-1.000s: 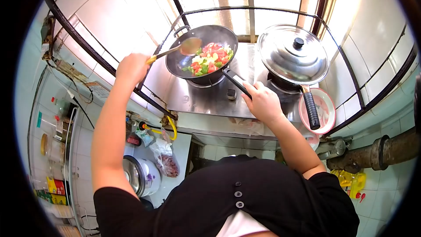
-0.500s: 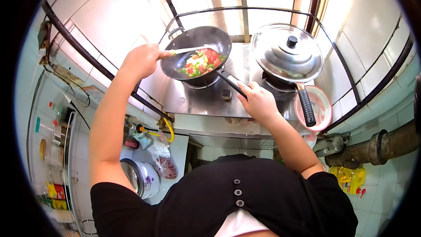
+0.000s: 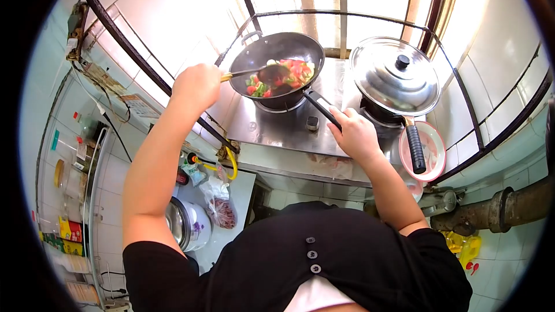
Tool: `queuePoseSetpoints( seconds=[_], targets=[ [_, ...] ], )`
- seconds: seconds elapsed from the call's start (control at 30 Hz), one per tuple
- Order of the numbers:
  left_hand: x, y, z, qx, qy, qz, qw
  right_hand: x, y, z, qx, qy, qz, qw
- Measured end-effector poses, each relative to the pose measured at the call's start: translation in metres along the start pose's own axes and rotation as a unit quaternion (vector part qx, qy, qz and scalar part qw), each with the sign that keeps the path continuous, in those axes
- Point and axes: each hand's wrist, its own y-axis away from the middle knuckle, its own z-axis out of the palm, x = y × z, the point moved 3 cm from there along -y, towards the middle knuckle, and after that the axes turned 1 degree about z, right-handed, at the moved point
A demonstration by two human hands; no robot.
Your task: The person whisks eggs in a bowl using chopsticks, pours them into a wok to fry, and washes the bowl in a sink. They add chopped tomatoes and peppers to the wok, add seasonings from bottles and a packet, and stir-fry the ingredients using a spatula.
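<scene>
My left hand [image 3: 198, 88] is closed around the handle of a wok spatula [image 3: 245, 72], whose dark, rounded head lies low in the wok among the food. Chopped red and green vegetables [image 3: 300, 73] are gathered toward the right side and front of the black wok [image 3: 248, 60]. It rests on the left burner, tilted a little. My right hand [image 3: 355, 134] grips the wok's long black handle [image 3: 321, 108] near its end.
Beside the wok, a second pan with a shiny lid [image 3: 395, 75] sits on the right burner of the steel stove [image 3: 266, 130]. A red-rimmed bowl [image 3: 437, 153] stands under its handle. A black metal rail [image 3: 347, 16] curves behind. Lower left are a rice cooker [image 3: 199, 228] and plastic bags [image 3: 219, 199].
The spatula has turned and swept through the vegetables, which are more spread out now. The whole view has shifted, so stove and pans appear farther right. Both hands keep their grips.
</scene>
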Motion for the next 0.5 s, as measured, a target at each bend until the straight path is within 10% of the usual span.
queuePoseSetpoints(
  seconds=[0.2,0.3,0.5],
  targets=[
    [0.002,-0.052,-0.041,-0.107,-0.122,-0.048,0.986,-0.003,0.000,-0.005,-0.008,0.013,0.002,1.000],
    [0.000,-0.097,-0.042,-0.319,-0.154,-0.139,0.925,-0.002,-0.001,-0.003,-0.005,0.009,0.006,1.000],
    [-0.058,-0.095,0.081,-0.300,0.261,-0.203,0.895,0.000,-0.001,0.004,0.017,0.006,0.014,1.000]
  ],
)
